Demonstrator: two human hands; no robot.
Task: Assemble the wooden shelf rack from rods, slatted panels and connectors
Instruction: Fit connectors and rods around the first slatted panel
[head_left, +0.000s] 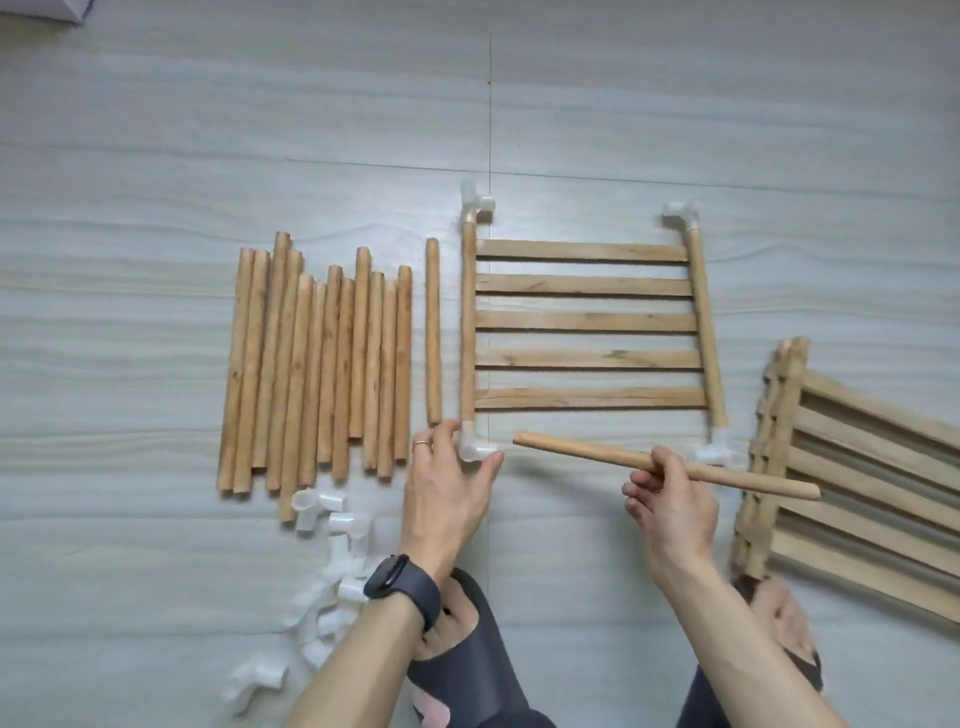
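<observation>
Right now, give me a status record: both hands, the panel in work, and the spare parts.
left hand: fingers grip the near-left corner connector
right hand: holds a rod, its left end just short of that connector, not inserted
slatted panel: flat on the floor, a connector at each corner
spare rods: pile left of the panel
loose connectors: heap by the left forearm
spare panels: stack at right

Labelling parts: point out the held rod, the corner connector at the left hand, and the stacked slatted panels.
held rod (582, 451), head view, bare shaft
corner connector (470, 446), head view, its elbow
stacked slatted panels (776, 441), head view, side rail
</observation>
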